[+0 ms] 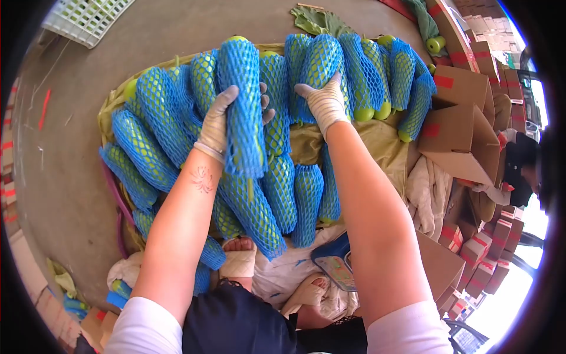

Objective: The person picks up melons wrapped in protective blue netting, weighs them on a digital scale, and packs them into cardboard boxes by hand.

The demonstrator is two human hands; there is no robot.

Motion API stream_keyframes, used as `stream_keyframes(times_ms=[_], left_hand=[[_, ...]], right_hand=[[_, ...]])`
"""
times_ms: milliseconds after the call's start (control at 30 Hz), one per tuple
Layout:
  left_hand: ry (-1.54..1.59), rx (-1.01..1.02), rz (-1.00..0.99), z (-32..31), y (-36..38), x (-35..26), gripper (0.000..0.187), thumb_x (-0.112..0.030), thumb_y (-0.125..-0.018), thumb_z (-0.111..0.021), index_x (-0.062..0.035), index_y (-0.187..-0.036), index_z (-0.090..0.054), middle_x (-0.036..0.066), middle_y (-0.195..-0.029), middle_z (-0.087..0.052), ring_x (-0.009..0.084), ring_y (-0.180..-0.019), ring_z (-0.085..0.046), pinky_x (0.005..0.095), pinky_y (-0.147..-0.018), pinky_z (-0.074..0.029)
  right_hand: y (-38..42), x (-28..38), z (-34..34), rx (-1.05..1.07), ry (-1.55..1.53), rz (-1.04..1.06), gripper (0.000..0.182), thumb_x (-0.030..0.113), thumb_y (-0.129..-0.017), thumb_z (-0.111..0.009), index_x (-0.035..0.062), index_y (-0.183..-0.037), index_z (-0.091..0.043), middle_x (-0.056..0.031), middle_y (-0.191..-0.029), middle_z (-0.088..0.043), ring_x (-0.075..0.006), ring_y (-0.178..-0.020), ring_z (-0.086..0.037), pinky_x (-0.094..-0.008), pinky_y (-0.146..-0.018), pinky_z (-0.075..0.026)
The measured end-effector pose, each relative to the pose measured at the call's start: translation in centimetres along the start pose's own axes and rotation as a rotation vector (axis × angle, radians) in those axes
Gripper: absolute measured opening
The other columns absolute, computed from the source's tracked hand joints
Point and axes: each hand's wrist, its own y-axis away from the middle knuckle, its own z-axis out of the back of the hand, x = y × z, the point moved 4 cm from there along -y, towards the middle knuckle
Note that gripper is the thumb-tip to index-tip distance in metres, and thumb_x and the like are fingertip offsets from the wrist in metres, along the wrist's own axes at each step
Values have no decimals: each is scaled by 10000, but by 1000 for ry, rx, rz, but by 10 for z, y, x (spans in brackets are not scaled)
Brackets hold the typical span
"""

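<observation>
Upper left: white crate (88, 19) on floor (71, 124). Centre-left: left hand (216, 123), gloved, gripping blue-netted gourd (242, 112), thumb on one side, fingertips on other; gourd lifted over netted pile (154, 106). Centre: right hand (326, 103), gloved, thumb and finger spread on second netted gourd (321, 59) in upper row; remaining fingers hidden, so cannot tell whether hand closed. Below: blue device (335, 265) beside sandaled foot (312, 290). Right: olive cloth (386, 147) under gourds; open cardboard box (457, 141) just beyond.
</observation>
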Motion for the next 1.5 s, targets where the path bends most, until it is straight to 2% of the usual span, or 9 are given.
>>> stream_keyframes(times_ms=[233, 433, 600, 667, 733, 767, 833, 1133, 1500], left_hand=[[230, 445, 7, -25, 57, -32, 1055, -808, -753, -524, -134, -1518, -254, 189, -1503, -359, 431, -1341, -391, 654, -1021, -381], [395, 605, -151, -39, 92, -34, 1072, -766, -771, -550, -111, -1537, -186, 196, -1568, -216, 436, -1394, -299, 717, -1057, -273], [414, 579, -149, -50, 105, -47, 1053, -749, -792, -543, -96, -1534, -180, 221, -1557, -218, 451, -1383, -308, 704, -1049, -301], [450, 556, -136, -56, 117, -43, 1043, -741, -803, -539, -89, -1533, -178, 234, -1552, -218, 459, -1377, -312, 698, -1045, -314], [247, 533, -185, -72, 134, -44, 1005, -711, -827, -542, -74, -1523, -197, 226, -1554, -218, 463, -1362, -328, 675, -1033, -355], [148, 498, -276, -80, 145, -44, 929, -679, -875, -500, -65, -1513, -219, 223, -1528, -280, 456, -1333, -377, 611, -1035, -402], [-551, -409, -637, 14, 154, -71, 713, -507, -947, -526, -73, -1474, -324, 191, -1419, -455, 290, -1235, -530, 411, -1014, -473], [-277, 103, -393, -80, 223, -100, 951, -593, -818, -597, -128, -1533, -176, 160, -1550, -203, 346, -1400, -211, 530, -1110, -276], [-412, 891, -56, -329, 292, -92, 777, -511, -929, -449, -140, -1548, -159, 125, -1592, -176, 330, -1470, -143, 592, -1156, -207]], right_hand=[[105, 3, -17, 486, -1066, 179, 676, 396, -828, -736, -10, -1324, -521, -54, -1089, -614, -168, -995, -560, -300, -917, -451], [106, -15, -63, 160, 338, 152, 1095, 467, -692, -802, -8, -1478, -203, -256, -1287, -523, -396, -1113, -595, -422, -934, -498], [65, -22, -47, 293, -238, -12, 845, 332, -671, -743, 1, -1389, -445, -217, -1112, -652, -321, -974, -648, -367, -841, -531], [87, 15, 25, 524, -561, -159, 358, 292, -817, -637, 31, -1062, -630, -96, -992, -664, -212, -834, -632, -333, -713, -519], [132, 31, 108, 601, -344, 91, 438, 234, -879, -546, 9, -1254, -572, -105, -1098, -654, -198, -959, -632, -350, -823, -520], [159, 29, 152, 576, -323, 148, 526, 282, -866, -564, -16, -1299, -531, -133, -1169, -630, -213, -1031, -620, -357, -874, -508], [235, 26, 245, 436, -359, 143, 685, 346, -803, -628, -51, -1344, -491, -161, -1252, -598, -233, -1103, -612, -348, -953, -476], [507, -133, 486, -300, -295, -64, 893, 452, -647, -742, -100, -1309, -511, -180, -1214, -625, -242, -1090, -625, -351, -978, -467], [374, -255, 412, -13, 197, 164, 489, 117, -781, -671, 52, -1262, -605, -123, -1167, -656, -234, -1086, -611, -323, -992, -446]])
